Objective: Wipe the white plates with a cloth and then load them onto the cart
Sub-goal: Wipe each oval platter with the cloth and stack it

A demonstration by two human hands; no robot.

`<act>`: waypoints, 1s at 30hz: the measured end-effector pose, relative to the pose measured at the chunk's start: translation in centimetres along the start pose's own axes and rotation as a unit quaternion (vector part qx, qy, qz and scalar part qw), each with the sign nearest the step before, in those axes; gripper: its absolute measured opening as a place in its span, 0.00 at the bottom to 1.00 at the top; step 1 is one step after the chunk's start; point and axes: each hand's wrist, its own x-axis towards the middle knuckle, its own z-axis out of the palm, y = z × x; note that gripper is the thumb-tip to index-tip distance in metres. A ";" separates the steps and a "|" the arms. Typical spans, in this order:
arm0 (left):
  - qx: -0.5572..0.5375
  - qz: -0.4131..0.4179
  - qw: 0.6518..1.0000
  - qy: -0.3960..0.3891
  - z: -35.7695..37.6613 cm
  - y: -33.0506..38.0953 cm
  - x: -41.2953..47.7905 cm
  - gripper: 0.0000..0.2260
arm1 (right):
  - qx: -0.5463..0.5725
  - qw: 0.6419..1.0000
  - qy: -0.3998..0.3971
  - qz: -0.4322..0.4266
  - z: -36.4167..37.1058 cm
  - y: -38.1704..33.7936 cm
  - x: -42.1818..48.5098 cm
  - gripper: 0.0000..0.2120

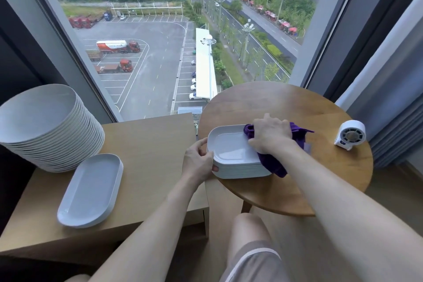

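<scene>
A stack of white rectangular plates (231, 151) sits at the left edge of the round wooden table (274, 103). My left hand (199, 160) grips the stack's left rim, thumb on top. My right hand (271, 136) presses a purple cloth (272, 163) onto the right side of the top plate; the cloth hangs over the stack's right edge. On the wooden cart top (151, 144) to the left lie one or two white oblong plates (91, 190) and a tall stack of round white plates (48, 126).
A small white fan (350, 135) stands at the right of the round table. A large window runs behind both surfaces, with a grey curtain (393, 103) at the right. My knee (249, 233) shows below the table's near edge.
</scene>
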 end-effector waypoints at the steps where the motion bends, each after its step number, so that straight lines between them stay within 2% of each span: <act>1: 0.001 0.001 1.000 -0.002 0.0 -0.1 0.0 0.21 | -0.010 1.000 0.012 -0.004 0.2 -0.8 0.1 0.16; 8: 0.007 0.009 1.000 -0.011 0.1 -0.3 -0.3 0.22 | 0.006 0.994 0.043 -0.100 1.0 -4.1 -0.8 0.18; 13: -0.002 0.007 1.000 -0.023 0.0 0.1 -0.6 0.14 | 0.026 0.975 0.064 -0.213 1.4 -4.5 -3.1 0.20; 16: 0.008 0.009 1.000 -0.017 0.1 0.2 -0.7 0.15 | -0.002 0.968 0.069 -0.242 1.6 -3.3 -4.4 0.18; 19: 0.014 0.003 1.000 -0.010 0.4 0.4 -1.1 0.17 | 0.006 0.974 0.047 -0.220 1.2 -1.2 -5.0 0.16; 24: 0.049 0.008 0.999 -0.018 0.4 1.1 -1.6 0.17 | 0.022 0.992 0.004 -0.128 1.1 2.6 -4.7 0.16; 28: 0.130 0.030 0.991 -0.034 -0.3 1.5 -1.5 0.13 | 0.036 0.998 0.043 -0.043 2.2 4.1 -4.5 0.21; 30: 0.160 0.036 0.986 -0.036 -0.5 1.7 -1.7 0.13 | 0.088 0.994 0.059 0.002 2.7 4.3 -4.4 0.22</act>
